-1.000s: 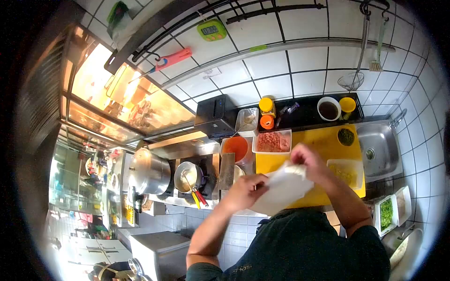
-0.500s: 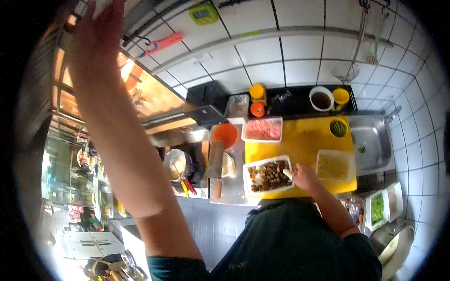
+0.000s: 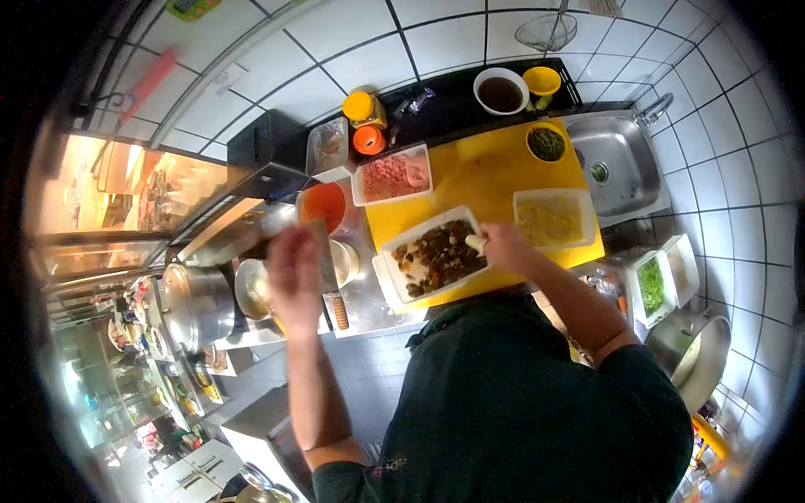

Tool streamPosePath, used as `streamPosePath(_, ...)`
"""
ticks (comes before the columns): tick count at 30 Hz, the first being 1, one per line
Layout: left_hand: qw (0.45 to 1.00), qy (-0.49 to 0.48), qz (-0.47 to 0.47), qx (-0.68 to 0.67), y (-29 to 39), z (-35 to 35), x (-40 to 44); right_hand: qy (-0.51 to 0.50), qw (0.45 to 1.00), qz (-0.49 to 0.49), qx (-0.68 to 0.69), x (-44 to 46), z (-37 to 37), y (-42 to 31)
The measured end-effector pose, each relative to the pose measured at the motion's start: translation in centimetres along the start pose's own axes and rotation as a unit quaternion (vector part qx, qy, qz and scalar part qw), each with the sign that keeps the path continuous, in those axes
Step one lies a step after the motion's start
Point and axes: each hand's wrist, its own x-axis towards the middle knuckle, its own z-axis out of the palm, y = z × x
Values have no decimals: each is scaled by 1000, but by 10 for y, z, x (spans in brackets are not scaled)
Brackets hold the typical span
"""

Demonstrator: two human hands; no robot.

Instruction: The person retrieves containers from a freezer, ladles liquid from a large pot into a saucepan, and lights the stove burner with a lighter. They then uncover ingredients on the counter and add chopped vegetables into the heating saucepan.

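Observation:
My right hand is closed around a small white rounded object at the right rim of a white tray. Chopped brown pieces, perhaps mushrooms, fill much of that tray. My left hand, smeared by motion, is over the counter between a pot and a cleaver. It partly covers the cleaver's blade, and whether it touches anything is unclear. The tray lies on the front left of a yellow cutting board.
Minced meat sits in a white tray behind. A lidded tub and a bowl of chopped greens stand on the board's right. An orange container is left of the board, a sink right. A tall pot stands far left.
My left hand has come down from high at the upper left to counter height near the cleaver. The view has shifted and turned. My right hand stays at the tray with the white object.

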Motion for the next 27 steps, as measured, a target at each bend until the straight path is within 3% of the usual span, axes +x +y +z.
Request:
streamPosePath(2,994,-47,-93,26,-93,3,-42,13,1000,5,-15,8,-24,12)
streamPosePath(5,972,-68,-182,134,-146,24,-112,69,996,-48,-34,22,-71,44)
streamPosePath(7,975,-78,-136,159,-157,37,-141,103,992,23,-63,24,-107,24)
streamPosePath(10,966,-114,-73,220,-151,49,-156,142,974,25,-174,60,-136,31)
streamPosePath(14,947,-168,-33,270,-134,62,-149,137,967,39,-213,117,-141,51)
streamPosePath(19,871,-285,39,397,-118,61,-128,124,964,100,-212,142,-111,52)
streamPosePath(20,861,-297,45,411,-120,62,-126,137,974,87,-161,150,-103,73)
streamPosePath(23,842,-317,66,431,-147,63,-132,258,948,-9,-187,133,-80,75)
streamPosePath(24,838,-322,75,434,-159,64,-135,255,940,-34,-223,112,-77,48)
streamPosePath(26,836,-319,79,439,-167,66,-137,182,979,-35,-82,91,-51,33)
streamPosePath(27,835,-318,84,441,-168,67,-136,134,985,-81,-72,82,-35,28)
